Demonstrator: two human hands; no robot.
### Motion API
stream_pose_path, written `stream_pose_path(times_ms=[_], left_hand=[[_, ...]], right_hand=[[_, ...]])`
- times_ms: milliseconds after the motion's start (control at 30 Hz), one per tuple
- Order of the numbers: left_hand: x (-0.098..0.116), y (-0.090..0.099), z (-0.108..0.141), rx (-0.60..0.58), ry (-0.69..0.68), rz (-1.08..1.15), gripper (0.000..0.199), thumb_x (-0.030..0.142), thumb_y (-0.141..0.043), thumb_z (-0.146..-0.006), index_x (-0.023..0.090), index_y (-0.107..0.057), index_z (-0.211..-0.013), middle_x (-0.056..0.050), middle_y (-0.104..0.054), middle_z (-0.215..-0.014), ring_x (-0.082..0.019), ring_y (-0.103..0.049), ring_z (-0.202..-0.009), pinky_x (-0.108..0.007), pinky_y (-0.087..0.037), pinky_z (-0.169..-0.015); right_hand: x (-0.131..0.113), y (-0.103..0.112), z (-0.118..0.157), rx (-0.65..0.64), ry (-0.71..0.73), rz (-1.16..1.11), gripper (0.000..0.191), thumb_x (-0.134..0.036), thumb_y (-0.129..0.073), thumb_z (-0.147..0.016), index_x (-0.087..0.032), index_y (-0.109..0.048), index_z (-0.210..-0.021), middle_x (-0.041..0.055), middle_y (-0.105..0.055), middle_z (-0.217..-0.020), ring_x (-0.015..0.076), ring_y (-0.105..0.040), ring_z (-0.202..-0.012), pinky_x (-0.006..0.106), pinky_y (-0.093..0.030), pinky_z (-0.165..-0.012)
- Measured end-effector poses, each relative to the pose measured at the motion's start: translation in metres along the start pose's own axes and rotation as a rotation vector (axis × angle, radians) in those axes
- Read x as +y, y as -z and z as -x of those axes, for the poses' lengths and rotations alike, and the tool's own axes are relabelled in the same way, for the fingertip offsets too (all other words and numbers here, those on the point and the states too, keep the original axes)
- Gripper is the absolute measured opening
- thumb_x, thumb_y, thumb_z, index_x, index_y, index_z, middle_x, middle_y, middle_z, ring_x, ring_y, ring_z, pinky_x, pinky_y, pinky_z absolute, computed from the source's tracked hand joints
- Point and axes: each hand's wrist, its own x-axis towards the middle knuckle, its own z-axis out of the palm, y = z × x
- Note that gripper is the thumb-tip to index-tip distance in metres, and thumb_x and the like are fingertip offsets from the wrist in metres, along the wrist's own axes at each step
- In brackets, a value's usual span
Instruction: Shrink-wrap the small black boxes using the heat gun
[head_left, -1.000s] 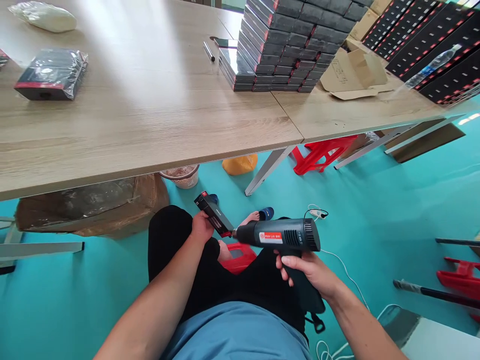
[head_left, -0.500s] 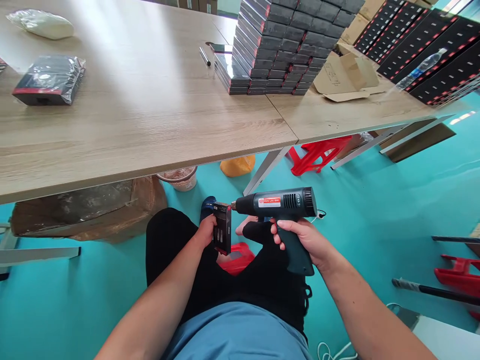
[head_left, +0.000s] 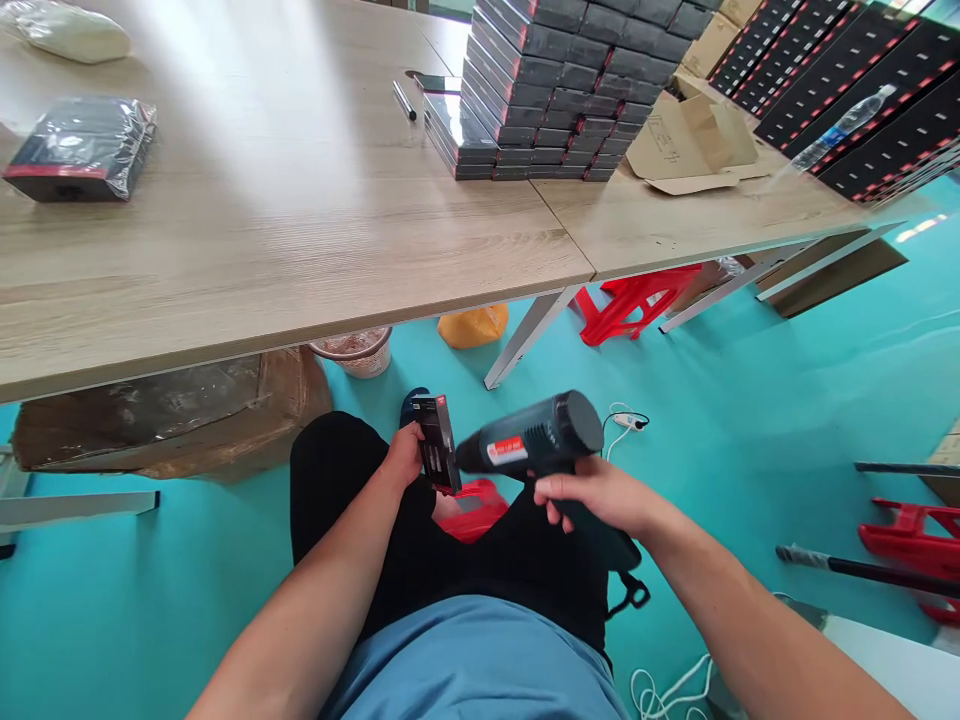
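Observation:
Over my lap, my left hand (head_left: 406, 455) grips a slim black box (head_left: 437, 447) by its left edge, the box tilted slightly. My right hand (head_left: 583, 494) is wrapped round the handle of a dark heat gun (head_left: 534, 437) with a red and white label. The gun's nozzle points left at the lower right edge of the box, very near it; whether they touch I cannot tell. A tall stack of similar black boxes (head_left: 551, 90) stands on the wooden table (head_left: 315, 220) ahead. At the table's left lies a plastic-wrapped bundle of black boxes (head_left: 82, 150).
A pen (head_left: 404, 101) lies left of the stack, an opened cardboard box (head_left: 694, 140) right of it. A plastic bottle (head_left: 844, 128) rests by more black boxes. Beneath the table are a waste bin (head_left: 360, 352), a large carton (head_left: 172, 415) and a red stool (head_left: 634, 303).
The heat gun's nozzle has swung down from the box's top to its lower right side. The box has tilted and shifted slightly left and up in my left hand.

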Motion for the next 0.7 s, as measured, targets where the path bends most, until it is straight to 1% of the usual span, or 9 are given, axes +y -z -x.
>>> stream_pose_path(times_ms=[67,100,200,267,433,600,700], left_hand=[[0.003,0.000,0.000,0.038,0.009,0.031,0.022,0.017,-0.053,-0.044,0.020,-0.055,-0.066,-0.003,-0.058,-0.057,-0.022,-0.058,-0.052,-0.033,-0.049,-0.051],[0.005,0.000,-0.001,0.045,0.014,0.043,0.023,0.017,-0.052,-0.043,0.020,-0.055,-0.066,-0.003,-0.058,-0.057,-0.022,-0.058,-0.052,-0.033,-0.049,-0.051],[0.007,0.003,-0.004,0.029,0.029,0.092,0.026,0.019,-0.052,-0.043,0.021,-0.055,-0.069,-0.004,-0.060,-0.060,-0.023,-0.058,-0.054,-0.035,-0.051,-0.053],[0.007,0.005,-0.007,0.025,0.037,0.113,0.024,0.020,-0.053,-0.046,0.021,-0.055,-0.070,-0.004,-0.060,-0.061,-0.022,-0.058,-0.055,-0.036,-0.051,-0.054],[0.006,0.009,-0.015,0.021,0.008,0.148,0.019,0.023,-0.057,-0.053,0.021,-0.054,-0.071,-0.003,-0.057,-0.063,-0.022,-0.058,-0.056,-0.036,-0.051,-0.057],[0.009,0.009,-0.012,0.017,0.005,0.209,0.024,0.021,-0.055,-0.051,0.021,-0.058,-0.075,-0.003,-0.060,-0.067,-0.022,-0.059,-0.058,-0.037,-0.053,-0.059],[0.012,0.009,-0.008,0.048,0.010,0.250,0.029,0.020,-0.054,-0.050,0.021,-0.060,-0.079,-0.004,-0.062,-0.068,-0.023,-0.061,-0.060,-0.042,-0.056,-0.065]], right_hand=[[0.012,-0.002,0.008,-0.030,-0.070,0.065,0.021,-0.033,-0.077,-0.071,-0.015,-0.068,-0.078,0.0010,-0.065,-0.061,0.0160,-0.060,-0.056,0.029,-0.050,-0.052],[0.019,-0.002,0.011,-0.021,-0.083,0.073,0.022,-0.034,-0.077,-0.070,-0.016,-0.068,-0.078,0.0010,-0.065,-0.062,0.0161,-0.060,-0.057,0.029,-0.050,-0.053],[0.035,-0.001,0.020,0.063,-0.070,0.024,0.028,-0.041,-0.076,-0.073,-0.015,-0.070,-0.083,0.0023,-0.068,-0.068,0.0166,-0.061,-0.061,0.030,-0.051,-0.056],[0.042,-0.001,0.025,0.093,-0.068,-0.016,0.032,-0.046,-0.074,-0.077,-0.015,-0.071,-0.087,0.0036,-0.069,-0.072,0.0173,-0.063,-0.064,0.031,-0.052,-0.059],[0.051,-0.009,0.027,0.103,-0.036,-0.133,0.039,-0.049,-0.078,-0.076,-0.017,-0.073,-0.097,0.0052,-0.072,-0.083,0.0182,-0.064,-0.067,0.031,-0.053,-0.059],[0.063,-0.018,0.021,0.088,0.032,-0.141,0.037,-0.053,-0.077,-0.079,-0.017,-0.073,-0.087,0.0054,-0.070,-0.080,0.0183,-0.062,-0.068,0.031,-0.053,-0.061],[0.065,-0.018,0.021,0.135,0.069,-0.139,0.036,-0.053,-0.076,-0.081,-0.018,-0.073,-0.088,0.0057,-0.071,-0.082,0.0191,-0.063,-0.071,0.032,-0.054,-0.062]])
